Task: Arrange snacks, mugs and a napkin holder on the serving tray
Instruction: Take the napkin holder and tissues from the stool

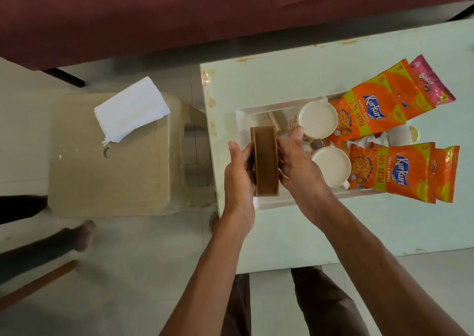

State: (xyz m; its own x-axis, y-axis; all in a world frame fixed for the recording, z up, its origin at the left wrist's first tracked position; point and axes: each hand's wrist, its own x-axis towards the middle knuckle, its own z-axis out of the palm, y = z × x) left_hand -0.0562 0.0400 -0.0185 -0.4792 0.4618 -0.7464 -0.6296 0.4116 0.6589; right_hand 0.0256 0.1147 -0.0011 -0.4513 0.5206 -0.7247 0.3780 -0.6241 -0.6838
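Both hands hold the brown wooden napkin holder between them, upright on its narrow edge. The left hand clasps its left face and the right hand clasps its right face, fingers closed against the wood. The holder is over the left end of the white tray; whether its base touches the tray floor I cannot tell.

The tray lies near the left edge of the pale green table. In its middle stand two white mugs, one towards the far rim and one towards the near rim, just beside the right hand. Orange snack packets lie over the tray's right end, one at the far corner and one at the near corner, with a pink packet beyond them.

Off the table to the left, a stack of white napkins lies on the far edge of a beige stool
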